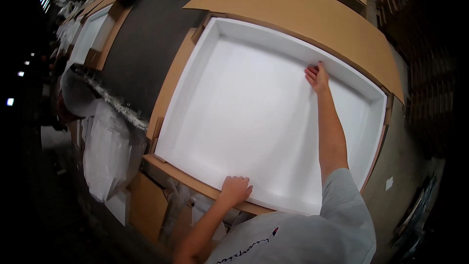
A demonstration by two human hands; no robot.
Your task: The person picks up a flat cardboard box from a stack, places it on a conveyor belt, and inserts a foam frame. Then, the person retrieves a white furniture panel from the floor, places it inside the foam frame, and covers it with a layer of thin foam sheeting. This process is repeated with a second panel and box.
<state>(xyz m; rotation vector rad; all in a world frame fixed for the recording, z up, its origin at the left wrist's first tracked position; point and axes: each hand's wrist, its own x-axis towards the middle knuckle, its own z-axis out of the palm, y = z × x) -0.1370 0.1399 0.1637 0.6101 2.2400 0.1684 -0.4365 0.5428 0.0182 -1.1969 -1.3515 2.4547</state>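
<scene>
A large white foam liner [244, 98], shaped like a shallow tray, sits inside an open brown cardboard box [308, 14]. My left hand [236, 189] is closed over the liner's near rim, its fingers bent across the edge. Deep in the tray, my right hand [318, 77] reaches to the far wall with the thumb raised close to that wall. Its fingers are loosely bent and apart, and nothing shows in them. Whether the right thumb touches the foam is hard to tell.
A dark conveyor surface [154, 34] runs on the left, bearing another cardboard box [113, 34] with a white liner. Clear plastic-wrapped white pieces [108, 151] stand at the lower left. Wooden pallets [430, 83] are stacked at the right, and a white scrap [389, 183] lies on the floor.
</scene>
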